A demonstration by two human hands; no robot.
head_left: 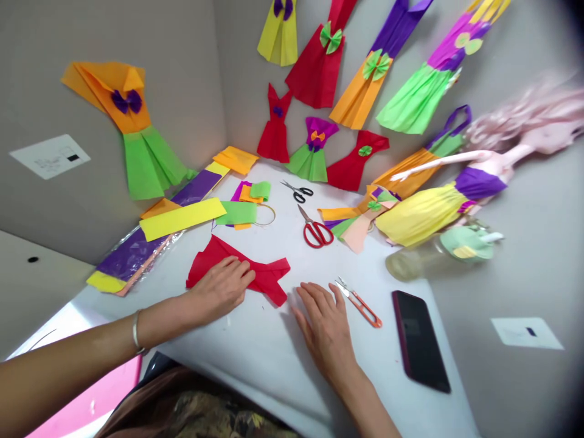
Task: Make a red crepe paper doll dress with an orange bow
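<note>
Grey walls flank the white surface. Left fingers lie open on a red dress; right fingers spread.

gap between left hand and right hand | rightward blocks: orange snips, phone

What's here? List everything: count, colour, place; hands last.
Dresses: about nine, mixed colours, walls
Doll: one, pink, right
Red piece: one, red, front
Sheets: several, purple, yellow, orange, left
Small pieces: several, mixed, centre
Hoop: one, gold, beside pieces
Strips: several, mixed, near doll
Scissors: two, black and red, centre
Snips: one, orange, right
Phone: one, dark, right edge
Container: one, green lid, right
Wall panels: two, white, sides
Pink object: one, pink, below table
Table: one, white, centre
Garment: one, brown, lap
Bracelet: one, silver, left wrist
Left hand: one, on red piece
Right hand: one, near snips
</note>
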